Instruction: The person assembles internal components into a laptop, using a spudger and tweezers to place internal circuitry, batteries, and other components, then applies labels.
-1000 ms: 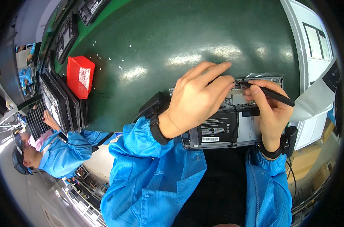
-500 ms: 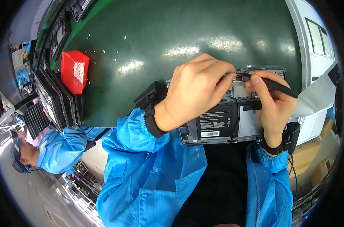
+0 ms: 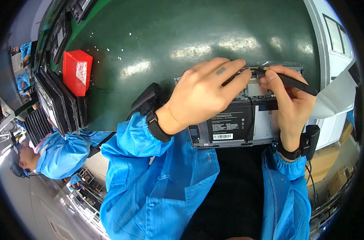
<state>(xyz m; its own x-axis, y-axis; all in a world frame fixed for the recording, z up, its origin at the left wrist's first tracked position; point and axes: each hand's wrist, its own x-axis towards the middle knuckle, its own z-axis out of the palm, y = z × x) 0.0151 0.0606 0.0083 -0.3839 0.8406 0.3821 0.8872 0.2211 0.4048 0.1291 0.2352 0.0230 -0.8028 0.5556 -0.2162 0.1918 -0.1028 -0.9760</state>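
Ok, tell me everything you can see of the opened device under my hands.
The opened device lies insides up, thin, flat and roughly rectangular, on the green table. A labelled black block sits left of a grey panel; beyond them are a metallic-looking plate and circuitry. The left hand hides its far-left part; the right hand points a black tool toward its far edge, contact unclear.
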